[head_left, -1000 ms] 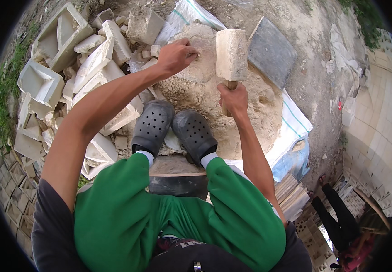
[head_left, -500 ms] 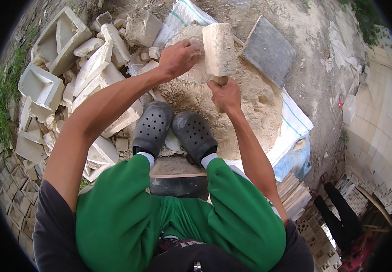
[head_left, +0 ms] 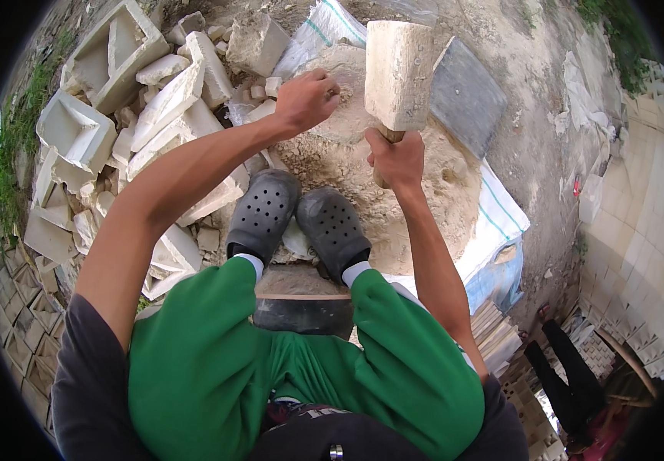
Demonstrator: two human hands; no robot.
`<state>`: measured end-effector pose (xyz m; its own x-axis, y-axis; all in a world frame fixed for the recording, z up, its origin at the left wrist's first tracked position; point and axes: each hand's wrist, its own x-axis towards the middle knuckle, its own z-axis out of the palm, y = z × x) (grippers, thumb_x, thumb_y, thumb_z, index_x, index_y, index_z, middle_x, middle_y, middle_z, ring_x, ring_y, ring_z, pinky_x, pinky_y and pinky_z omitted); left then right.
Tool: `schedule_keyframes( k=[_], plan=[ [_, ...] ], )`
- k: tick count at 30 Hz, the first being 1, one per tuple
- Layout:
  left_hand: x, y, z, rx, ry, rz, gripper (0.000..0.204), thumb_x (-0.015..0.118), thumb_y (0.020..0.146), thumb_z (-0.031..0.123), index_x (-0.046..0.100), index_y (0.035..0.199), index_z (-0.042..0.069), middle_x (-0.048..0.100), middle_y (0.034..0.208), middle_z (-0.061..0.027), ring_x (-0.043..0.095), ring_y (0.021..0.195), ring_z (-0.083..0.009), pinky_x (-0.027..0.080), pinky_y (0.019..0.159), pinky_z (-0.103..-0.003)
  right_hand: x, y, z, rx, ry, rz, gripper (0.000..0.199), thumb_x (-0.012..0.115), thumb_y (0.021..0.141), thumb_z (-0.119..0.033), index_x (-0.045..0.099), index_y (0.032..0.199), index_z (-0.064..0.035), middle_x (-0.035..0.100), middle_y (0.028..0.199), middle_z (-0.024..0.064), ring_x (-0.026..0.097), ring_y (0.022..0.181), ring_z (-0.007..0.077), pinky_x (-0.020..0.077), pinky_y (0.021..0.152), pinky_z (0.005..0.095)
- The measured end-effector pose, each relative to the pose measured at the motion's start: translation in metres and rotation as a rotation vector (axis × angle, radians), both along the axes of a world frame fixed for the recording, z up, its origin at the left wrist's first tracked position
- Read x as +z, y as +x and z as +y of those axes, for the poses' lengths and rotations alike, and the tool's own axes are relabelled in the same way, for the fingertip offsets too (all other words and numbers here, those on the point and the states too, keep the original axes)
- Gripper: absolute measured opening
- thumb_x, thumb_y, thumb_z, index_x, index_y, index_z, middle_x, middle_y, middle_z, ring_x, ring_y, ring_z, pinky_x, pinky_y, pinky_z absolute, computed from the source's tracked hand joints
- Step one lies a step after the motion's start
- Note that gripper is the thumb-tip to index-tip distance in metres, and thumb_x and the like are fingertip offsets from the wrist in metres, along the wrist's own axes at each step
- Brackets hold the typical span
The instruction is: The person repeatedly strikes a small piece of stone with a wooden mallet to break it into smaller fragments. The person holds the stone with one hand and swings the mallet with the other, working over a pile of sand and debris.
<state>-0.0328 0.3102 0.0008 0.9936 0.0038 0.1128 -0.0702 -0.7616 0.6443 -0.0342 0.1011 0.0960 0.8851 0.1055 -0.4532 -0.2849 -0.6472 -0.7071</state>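
My right hand (head_left: 399, 160) is wrapped round the short handle of a pale wooden mallet (head_left: 399, 75), its big worn head upright and raised over the ground sheet. To its left, my left hand (head_left: 310, 100) is closed with the fingers curled down; whatever they may hold is hidden. Below both hands spreads a heap of tan crushed rubble and powder (head_left: 393, 223). Just beyond my left hand lies a dusty, pale rounded mass (head_left: 343, 65), partly covered by the powder.
Broken white cast blocks (head_left: 167, 115) are piled at the left. A grey square slab (head_left: 468, 96) lies at the far right of the heap, on a white woven sack (head_left: 501, 203). My grey clogs (head_left: 263, 211) stand at the heap's near edge. Another person's dark-clad legs (head_left: 570, 373) show at lower right.
My right hand has lifted the mallet, which now looks larger and sits further right and up. My left hand stays closed in nearly the same place. The view has shifted slightly.
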Motion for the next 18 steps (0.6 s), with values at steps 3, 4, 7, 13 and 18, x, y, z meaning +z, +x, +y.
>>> schedule_keyframes(
  k=[3,4,7,13,18],
  plan=[
    [0.003,0.000,0.000,0.005,0.017,0.041,0.014,0.072,0.086,0.025,0.074,0.095,0.015,0.066,0.095,-0.0055,0.068,0.086,-0.0286,0.055,0.074,-0.042,-0.014,-0.007,0.008,0.003,0.072,-0.088,0.026,0.074,0.082,-0.022,0.069,0.082,0.0044,0.068,0.063,0.0088,0.066,0.050,0.0158,0.0528,0.050,0.0334],
    [0.004,0.001,-0.001,0.005,0.022,0.058,0.014,0.072,0.086,0.026,0.074,0.095,0.015,0.066,0.096,-0.0051,0.069,0.087,-0.0282,0.055,0.074,-0.042,-0.024,-0.011,0.007,0.003,0.081,-0.115,0.026,0.074,0.082,-0.022,0.069,0.082,0.0043,0.068,0.063,0.0085,0.066,0.050,0.0160,0.0527,0.050,0.0334],
    [0.002,0.004,-0.006,-0.001,0.038,-0.010,0.014,0.074,0.086,0.026,0.073,0.094,0.015,0.066,0.096,-0.0049,0.068,0.087,-0.0280,0.055,0.074,-0.042,-0.060,-0.014,-0.002,0.028,-0.013,-0.046,0.026,0.073,0.082,-0.022,0.069,0.083,0.0039,0.067,0.062,0.0079,0.067,0.051,0.0165,0.0529,0.050,0.0332],
    [-0.002,0.002,0.002,-0.008,-0.035,0.045,0.014,0.074,0.086,0.027,0.073,0.093,0.015,0.066,0.096,-0.0050,0.068,0.086,-0.0289,0.054,0.074,-0.042,-0.009,-0.003,0.005,-0.001,-0.013,0.055,0.028,0.073,0.082,-0.024,0.071,0.085,0.0034,0.067,0.062,0.0093,0.068,0.052,0.0178,0.0541,0.054,0.0344],
    [0.001,0.001,0.005,-0.002,-0.027,0.075,0.015,0.073,0.086,0.027,0.074,0.095,0.015,0.067,0.097,-0.0058,0.068,0.088,-0.0292,0.054,0.075,-0.042,-0.015,-0.007,0.012,0.018,-0.073,0.002,0.039,0.074,0.078,-0.030,0.071,0.089,0.0076,0.071,0.072,0.0187,0.071,0.060,0.0280,0.0546,0.061,0.0409]
  ],
)
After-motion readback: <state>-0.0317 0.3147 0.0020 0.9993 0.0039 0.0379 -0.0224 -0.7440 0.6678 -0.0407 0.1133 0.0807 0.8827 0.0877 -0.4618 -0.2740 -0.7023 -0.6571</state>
